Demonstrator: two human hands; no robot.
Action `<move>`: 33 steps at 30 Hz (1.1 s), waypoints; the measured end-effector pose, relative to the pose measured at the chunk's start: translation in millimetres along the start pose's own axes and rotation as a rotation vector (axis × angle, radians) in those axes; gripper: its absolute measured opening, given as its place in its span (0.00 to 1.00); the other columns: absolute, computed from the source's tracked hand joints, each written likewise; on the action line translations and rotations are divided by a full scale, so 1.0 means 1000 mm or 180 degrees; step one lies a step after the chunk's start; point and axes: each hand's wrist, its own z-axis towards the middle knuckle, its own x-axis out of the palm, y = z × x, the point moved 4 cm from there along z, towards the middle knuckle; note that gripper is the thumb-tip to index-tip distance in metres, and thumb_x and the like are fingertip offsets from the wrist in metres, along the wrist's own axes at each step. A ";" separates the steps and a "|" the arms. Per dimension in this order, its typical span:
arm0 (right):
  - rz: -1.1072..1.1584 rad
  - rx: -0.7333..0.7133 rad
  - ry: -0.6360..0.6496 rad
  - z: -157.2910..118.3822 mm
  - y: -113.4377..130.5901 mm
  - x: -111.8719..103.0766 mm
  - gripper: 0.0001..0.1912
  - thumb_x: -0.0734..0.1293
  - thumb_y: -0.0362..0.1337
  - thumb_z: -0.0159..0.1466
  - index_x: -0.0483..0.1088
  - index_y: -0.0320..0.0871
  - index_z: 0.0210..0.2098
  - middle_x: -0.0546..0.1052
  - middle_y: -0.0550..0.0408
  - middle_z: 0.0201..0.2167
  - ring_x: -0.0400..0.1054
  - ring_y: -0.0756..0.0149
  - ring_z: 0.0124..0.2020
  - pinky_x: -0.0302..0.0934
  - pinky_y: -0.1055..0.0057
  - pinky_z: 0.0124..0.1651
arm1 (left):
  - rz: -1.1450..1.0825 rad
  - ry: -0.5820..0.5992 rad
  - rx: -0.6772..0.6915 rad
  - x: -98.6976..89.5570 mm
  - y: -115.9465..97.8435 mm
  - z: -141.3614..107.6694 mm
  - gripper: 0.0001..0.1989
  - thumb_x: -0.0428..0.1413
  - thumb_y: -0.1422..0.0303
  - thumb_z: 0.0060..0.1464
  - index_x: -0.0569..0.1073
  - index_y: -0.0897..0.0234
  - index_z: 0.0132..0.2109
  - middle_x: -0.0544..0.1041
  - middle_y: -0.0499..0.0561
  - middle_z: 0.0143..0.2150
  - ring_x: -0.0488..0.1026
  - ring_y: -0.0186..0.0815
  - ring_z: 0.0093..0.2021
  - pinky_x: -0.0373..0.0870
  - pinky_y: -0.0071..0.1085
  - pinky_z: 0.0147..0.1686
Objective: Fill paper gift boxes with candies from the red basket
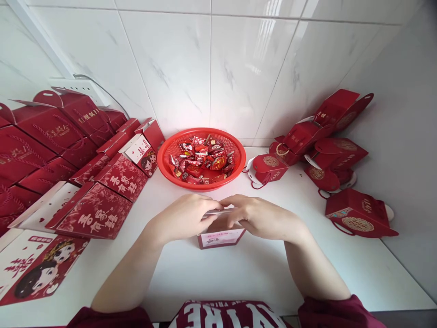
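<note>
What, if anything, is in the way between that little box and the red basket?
Only the left hand and right hand, which hold the small box at its top; beyond them, just white tabletop shows before the red basket.

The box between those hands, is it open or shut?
Open: between the left hand and right hand, the box shows its shadowed inside above its front.

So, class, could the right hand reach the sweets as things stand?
Likely yes: the sweets lie in an open basket just beyond the right hand, though it is busy at the box.
</note>
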 end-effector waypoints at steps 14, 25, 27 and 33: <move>0.0173 0.0618 0.0067 -0.015 -0.013 -0.001 0.19 0.57 0.18 0.50 0.74 0.43 0.21 0.73 0.53 0.55 0.72 0.63 0.47 0.65 0.70 0.45 | -0.0193 0.0423 0.0540 -0.009 -0.013 -0.014 0.34 0.60 0.76 0.49 0.66 0.49 0.63 0.63 0.47 0.67 0.61 0.43 0.66 0.61 0.36 0.63; -0.0315 0.0644 0.0065 -0.016 -0.002 -0.002 0.16 0.60 0.20 0.56 0.72 0.42 0.22 0.72 0.50 0.57 0.71 0.57 0.51 0.66 0.64 0.48 | 0.0022 0.0142 0.0105 0.001 -0.014 -0.019 0.16 0.49 0.76 0.59 0.79 0.58 0.45 0.75 0.51 0.53 0.75 0.41 0.51 0.70 0.31 0.49; -0.0440 0.0526 -0.0110 -0.017 0.003 -0.005 0.15 0.60 0.22 0.60 0.73 0.43 0.25 0.72 0.49 0.57 0.70 0.56 0.53 0.66 0.62 0.49 | 0.0108 0.0066 0.0111 0.002 -0.017 -0.022 0.17 0.50 0.75 0.59 0.77 0.56 0.50 0.74 0.51 0.54 0.74 0.41 0.52 0.69 0.33 0.50; -0.0533 0.0408 -0.0271 -0.018 0.008 -0.013 0.10 0.61 0.34 0.68 0.74 0.44 0.36 0.70 0.45 0.59 0.66 0.53 0.58 0.65 0.57 0.53 | 0.0391 0.0152 0.0063 0.004 -0.024 -0.032 0.28 0.56 0.75 0.55 0.67 0.52 0.62 0.68 0.51 0.62 0.71 0.43 0.55 0.69 0.35 0.51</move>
